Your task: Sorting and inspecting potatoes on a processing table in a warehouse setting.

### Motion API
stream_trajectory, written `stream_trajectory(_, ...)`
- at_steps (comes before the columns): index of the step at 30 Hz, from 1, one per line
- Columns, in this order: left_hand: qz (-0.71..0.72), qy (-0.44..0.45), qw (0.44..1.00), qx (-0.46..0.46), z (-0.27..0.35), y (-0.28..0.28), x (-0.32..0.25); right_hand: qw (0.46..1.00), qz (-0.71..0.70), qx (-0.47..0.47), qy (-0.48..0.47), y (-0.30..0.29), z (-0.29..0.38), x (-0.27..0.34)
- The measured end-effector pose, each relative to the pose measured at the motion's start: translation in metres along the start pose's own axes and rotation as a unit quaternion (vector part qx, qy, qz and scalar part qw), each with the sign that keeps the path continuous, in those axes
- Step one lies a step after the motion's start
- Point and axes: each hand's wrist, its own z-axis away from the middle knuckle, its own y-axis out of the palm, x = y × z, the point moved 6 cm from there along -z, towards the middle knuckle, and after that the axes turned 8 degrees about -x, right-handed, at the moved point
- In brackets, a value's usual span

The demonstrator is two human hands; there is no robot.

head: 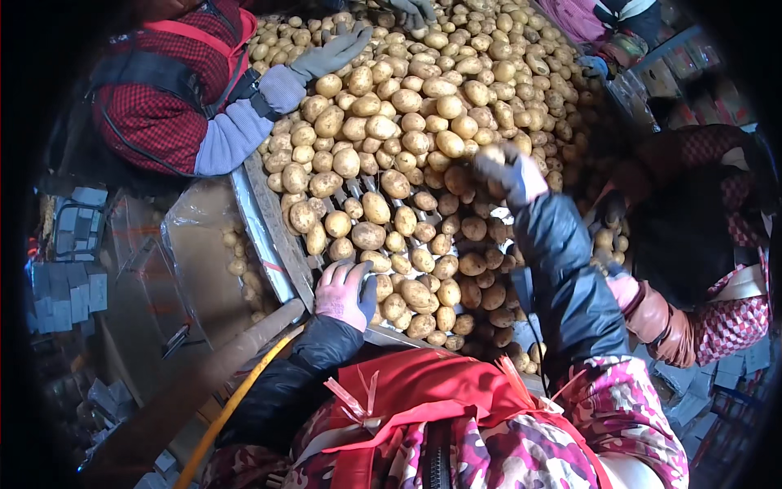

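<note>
A deep heap of potatoes covers the slatted sorting table before me. My left hand, in a pink and grey work glove, rests palm down at the table's near left corner. Its thumb is spread from the fingers, beside several potatoes, and nothing shows in its grasp. Reaching into the right side of the heap, my right hand is blurred by motion. A pale potato shape appears at its fingers, but I cannot tell whether it is held.
A co-worker's gloved hand is over the heap at upper left. Another person's brown sleeve reaches in from the right. A plastic-lined carton with potatoes stands left of the table. A yellow hose and a pipe run beside my left arm.
</note>
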Motion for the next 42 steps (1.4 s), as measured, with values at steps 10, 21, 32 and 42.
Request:
stream_trajectory(10, -0.013, 0.005, 1.0, 0.0, 0.002, 0.003, 0.001, 0.949, 0.274, 0.025, -0.153, 0.102, -0.024, 0.015)
stream_trajectory(21, -0.006, 0.024, 1.0, -0.014, -0.003, 0.0, -0.003, 0.965, -0.141, 0.128, 0.182, 0.034, 0.081, -0.069)
stream_trajectory(32, -0.015, 0.01, 1.0, 0.018, -0.001, 0.002, 0.0, 0.844, 0.528, 0.028, -0.09, 0.024, -0.077, 0.019)
stream_trajectory(42, -0.018, 0.012, 1.0, 0.004, -0.001, 0.004, 0.0, 0.806, 0.557, 0.19, -0.06, 0.042, -0.017, -0.007)
